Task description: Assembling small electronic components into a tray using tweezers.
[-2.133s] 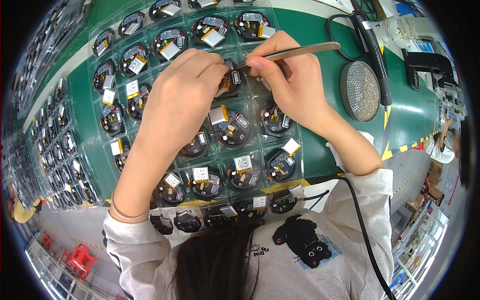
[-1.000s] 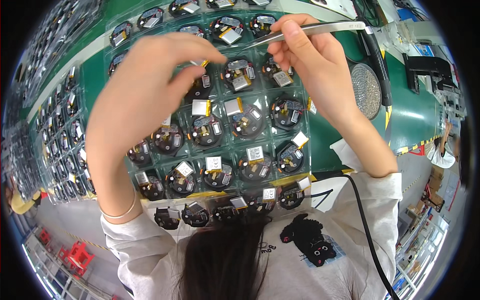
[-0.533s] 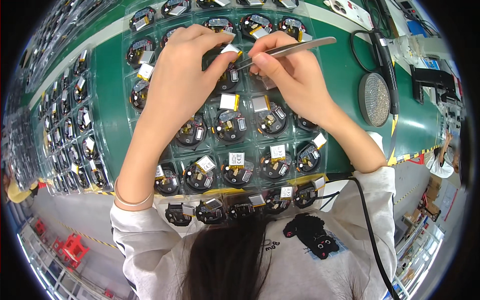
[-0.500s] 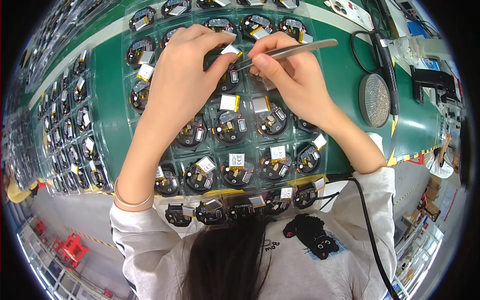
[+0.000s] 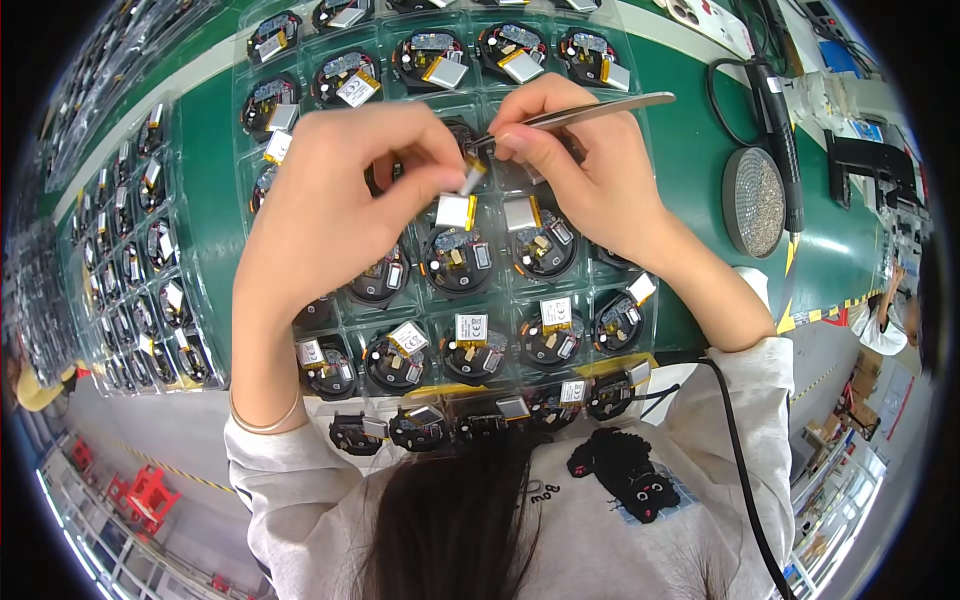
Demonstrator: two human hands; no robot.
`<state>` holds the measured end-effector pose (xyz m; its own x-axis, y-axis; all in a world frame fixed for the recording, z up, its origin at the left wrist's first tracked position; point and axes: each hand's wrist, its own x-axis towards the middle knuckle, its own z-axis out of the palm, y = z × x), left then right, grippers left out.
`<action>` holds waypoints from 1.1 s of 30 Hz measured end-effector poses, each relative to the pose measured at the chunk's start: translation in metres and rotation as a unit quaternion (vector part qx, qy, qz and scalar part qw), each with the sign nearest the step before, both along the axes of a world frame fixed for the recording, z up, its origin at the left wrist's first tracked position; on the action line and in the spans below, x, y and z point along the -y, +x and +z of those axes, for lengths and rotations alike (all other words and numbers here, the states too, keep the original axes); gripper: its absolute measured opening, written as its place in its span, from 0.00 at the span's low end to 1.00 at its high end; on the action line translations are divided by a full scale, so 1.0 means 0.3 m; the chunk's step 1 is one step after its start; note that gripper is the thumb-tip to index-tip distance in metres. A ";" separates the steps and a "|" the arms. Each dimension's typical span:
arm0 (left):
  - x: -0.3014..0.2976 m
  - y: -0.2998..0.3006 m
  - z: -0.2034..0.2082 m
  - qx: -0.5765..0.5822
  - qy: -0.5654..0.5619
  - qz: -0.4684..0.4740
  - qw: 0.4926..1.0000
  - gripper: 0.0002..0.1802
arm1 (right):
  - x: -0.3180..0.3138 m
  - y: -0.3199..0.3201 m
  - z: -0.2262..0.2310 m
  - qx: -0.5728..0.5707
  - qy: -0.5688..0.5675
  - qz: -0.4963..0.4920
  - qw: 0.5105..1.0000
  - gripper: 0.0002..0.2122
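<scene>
Bright light glares off the green bench (image 5: 685, 180); edges warp.

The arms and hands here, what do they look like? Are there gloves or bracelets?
No gloves: the left hand and right hand are bare. A thin, pale bangle circles the left arm. The left sleeve and right sleeve are loose and whitish-grey. No bracelet shows on the right arm.

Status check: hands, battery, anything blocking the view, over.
Left hand pinching blurred battery. Right hand holding tweezers, tips close by. Hands partly block the tray.
</scene>
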<state>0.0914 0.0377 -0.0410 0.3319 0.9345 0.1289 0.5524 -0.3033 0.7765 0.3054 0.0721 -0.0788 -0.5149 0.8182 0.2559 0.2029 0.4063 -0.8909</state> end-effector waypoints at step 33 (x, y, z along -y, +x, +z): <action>-0.003 0.043 -0.083 -0.184 0.269 0.017 0.945 0.11 | -0.015 0.026 0.032 0.052 -0.079 0.032 0.995 0.04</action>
<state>0.1044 0.0386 -0.0660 0.4179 0.7773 0.4703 0.7711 -0.5772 0.2687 0.3134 0.0765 -0.0693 -0.5850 0.8081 0.0696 0.2755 0.2787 -0.9200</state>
